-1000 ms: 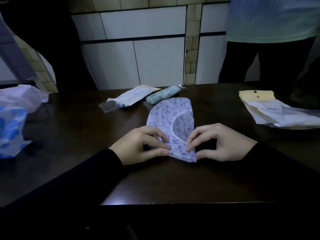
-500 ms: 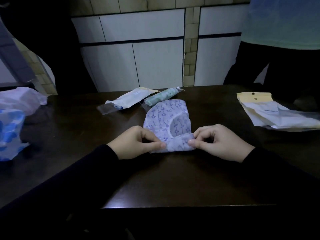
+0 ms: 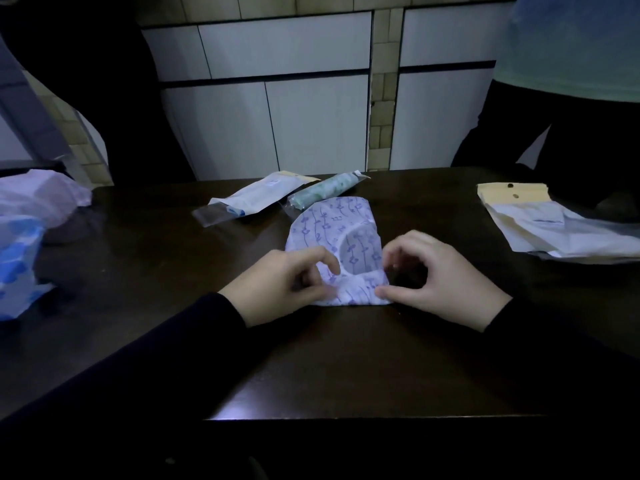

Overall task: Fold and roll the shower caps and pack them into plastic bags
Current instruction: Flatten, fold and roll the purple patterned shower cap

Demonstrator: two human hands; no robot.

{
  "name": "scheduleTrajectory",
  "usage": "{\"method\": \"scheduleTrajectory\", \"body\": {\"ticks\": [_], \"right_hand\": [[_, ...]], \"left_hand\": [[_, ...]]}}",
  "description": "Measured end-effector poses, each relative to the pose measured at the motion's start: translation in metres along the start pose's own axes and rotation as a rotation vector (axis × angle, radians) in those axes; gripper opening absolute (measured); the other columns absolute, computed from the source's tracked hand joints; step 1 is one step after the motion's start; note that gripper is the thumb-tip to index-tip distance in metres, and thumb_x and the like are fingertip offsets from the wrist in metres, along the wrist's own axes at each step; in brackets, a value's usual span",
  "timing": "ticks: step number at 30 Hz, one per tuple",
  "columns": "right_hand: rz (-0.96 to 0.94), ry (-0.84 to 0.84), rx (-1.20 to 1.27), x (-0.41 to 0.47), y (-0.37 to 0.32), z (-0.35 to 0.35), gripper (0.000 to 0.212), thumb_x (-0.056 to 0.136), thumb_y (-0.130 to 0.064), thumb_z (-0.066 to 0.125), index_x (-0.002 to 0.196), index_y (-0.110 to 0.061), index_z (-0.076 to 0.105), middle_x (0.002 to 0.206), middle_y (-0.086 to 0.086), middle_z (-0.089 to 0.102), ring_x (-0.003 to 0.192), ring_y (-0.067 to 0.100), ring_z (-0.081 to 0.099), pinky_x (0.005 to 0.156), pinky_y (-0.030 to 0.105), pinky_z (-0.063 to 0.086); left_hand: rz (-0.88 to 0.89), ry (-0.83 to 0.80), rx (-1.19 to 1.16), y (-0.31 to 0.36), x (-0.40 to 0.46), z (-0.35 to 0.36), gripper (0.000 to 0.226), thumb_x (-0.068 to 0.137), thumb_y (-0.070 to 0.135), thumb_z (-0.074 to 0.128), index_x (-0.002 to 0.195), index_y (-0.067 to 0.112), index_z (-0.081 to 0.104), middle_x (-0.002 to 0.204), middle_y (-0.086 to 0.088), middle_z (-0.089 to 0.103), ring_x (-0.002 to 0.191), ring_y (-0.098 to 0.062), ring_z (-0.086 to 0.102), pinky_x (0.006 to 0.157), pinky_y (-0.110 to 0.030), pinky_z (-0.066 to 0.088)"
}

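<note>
Dark counter [image 3: 346, 368], dim light. Both hands at the near end of a purple-patterned shower cap [image 3: 332, 230] lying flat mid-counter: left hand [image 3: 277, 285] pinches the rolled near edge at its left end, right hand [image 3: 436, 278] pinches the right end, fingers curled. Beyond the cap, touching its far edge, a bagged green roll [image 3: 323, 192]; left of that, a flat packed bag [image 3: 258, 197]. Right, a stack of empty plastic bags [image 3: 540, 220]. Far left, loose blue and pale caps [image 3: 20, 251].

No legible text on any packaging
</note>
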State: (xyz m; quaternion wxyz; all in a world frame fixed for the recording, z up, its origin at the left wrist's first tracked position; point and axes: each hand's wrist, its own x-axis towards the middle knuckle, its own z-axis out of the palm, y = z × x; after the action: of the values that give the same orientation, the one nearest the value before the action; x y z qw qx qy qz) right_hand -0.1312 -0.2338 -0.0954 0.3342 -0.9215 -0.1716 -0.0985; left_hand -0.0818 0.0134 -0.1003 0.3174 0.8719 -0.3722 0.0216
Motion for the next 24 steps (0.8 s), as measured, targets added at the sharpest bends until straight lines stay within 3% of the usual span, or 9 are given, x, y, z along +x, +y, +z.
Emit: {"method": "scheduleTrajectory", "body": {"ticks": [3, 6, 8, 10, 13, 16, 20, 24], "right_hand": [[-0.079, -0.032, -0.165, 0.000, 0.001, -0.002, 0.013, 0.076, -0.047, 0.069, 0.088, -0.043, 0.072, 0.102, -0.022, 0.052, 0.099, -0.001, 0.048, 0.093, 0.026, 0.041], [-0.150, -0.105, -0.415, 0.000, -0.003, -0.003, 0.033, 0.080, -0.060, 0.050, 0.102, -0.045, 0.070, 0.110, -0.026, 0.056, 0.108, 0.000, 0.042, 0.109, 0.042, 0.025], [-0.075, -0.162, -0.417, 0.000, -0.005, -0.005, 0.045, 0.075, -0.071, 0.046, 0.110, -0.048, 0.065, 0.112, -0.031, 0.057, 0.112, -0.005, 0.040, 0.115, 0.045, 0.007], [-0.032, -0.173, -0.388, 0.001, -0.003, -0.005, 0.047, 0.072, -0.073, 0.049, 0.111, -0.049, 0.064, 0.107, -0.032, 0.059, 0.111, -0.008, 0.041, 0.116, 0.045, 0.001], [-0.047, -0.142, -0.396, 0.003, -0.002, -0.004, 0.045, 0.075, -0.071, 0.047, 0.108, -0.048, 0.066, 0.100, -0.027, 0.065, 0.107, -0.007, 0.045, 0.117, 0.047, 0.001], [-0.018, -0.142, -0.375, 0.006, -0.002, -0.004, 0.053, 0.071, -0.075, 0.035, 0.101, -0.048, 0.069, 0.093, -0.026, 0.065, 0.104, -0.006, 0.046, 0.118, 0.048, 0.001], [0.084, -0.106, -0.288, 0.011, 0.001, -0.001, 0.027, 0.082, -0.065, 0.048, 0.080, -0.047, 0.068, 0.087, -0.026, 0.064, 0.102, -0.006, 0.044, 0.116, 0.051, -0.004], [0.222, -0.024, -0.162, 0.018, 0.004, 0.003, 0.028, 0.082, -0.064, 0.053, 0.067, -0.046, 0.067, 0.080, -0.031, 0.062, 0.101, -0.002, 0.051, 0.115, 0.056, 0.006]], "left_hand": [[0.154, 0.027, 0.105, -0.006, -0.001, 0.004, 0.018, 0.086, 0.030, 0.070, 0.101, 0.024, 0.076, 0.083, 0.009, 0.061, 0.073, -0.002, 0.058, 0.071, -0.009, 0.041], [0.164, -0.014, 0.129, -0.008, -0.004, 0.001, 0.035, 0.085, 0.049, 0.063, 0.106, 0.024, 0.075, 0.089, 0.008, 0.061, 0.078, -0.004, 0.061, 0.070, -0.010, 0.043], [0.157, -0.024, 0.133, -0.008, -0.005, 0.000, 0.042, 0.080, 0.056, 0.065, 0.107, 0.026, 0.075, 0.090, 0.009, 0.062, 0.080, -0.007, 0.063, 0.071, -0.014, 0.047], [0.121, -0.019, 0.112, -0.010, -0.004, -0.002, 0.042, 0.075, 0.057, 0.069, 0.106, 0.030, 0.075, 0.090, 0.011, 0.063, 0.084, -0.006, 0.061, 0.075, -0.017, 0.047], [0.122, -0.004, 0.159, -0.017, 0.001, -0.004, 0.039, 0.073, 0.062, 0.067, 0.103, 0.038, 0.074, 0.088, 0.015, 0.063, 0.089, -0.001, 0.053, 0.085, -0.021, 0.036], [0.171, 0.034, 0.188, -0.019, 0.003, -0.005, 0.034, 0.080, 0.055, 0.062, 0.100, 0.032, 0.076, 0.087, 0.014, 0.063, 0.085, 0.001, 0.051, 0.085, -0.021, 0.034], [0.187, 0.074, 0.223, -0.020, 0.005, -0.006, 0.033, 0.089, 0.048, 0.054, 0.083, 0.023, 0.075, 0.072, 0.017, 0.057, 0.072, 0.007, 0.048, 0.079, -0.022, 0.034], [0.021, 0.056, 0.228, -0.022, 0.013, -0.005, 0.041, 0.088, 0.055, 0.053, 0.072, 0.020, 0.069, 0.058, 0.015, 0.054, 0.067, 0.001, 0.050, 0.083, -0.027, 0.033]]}}
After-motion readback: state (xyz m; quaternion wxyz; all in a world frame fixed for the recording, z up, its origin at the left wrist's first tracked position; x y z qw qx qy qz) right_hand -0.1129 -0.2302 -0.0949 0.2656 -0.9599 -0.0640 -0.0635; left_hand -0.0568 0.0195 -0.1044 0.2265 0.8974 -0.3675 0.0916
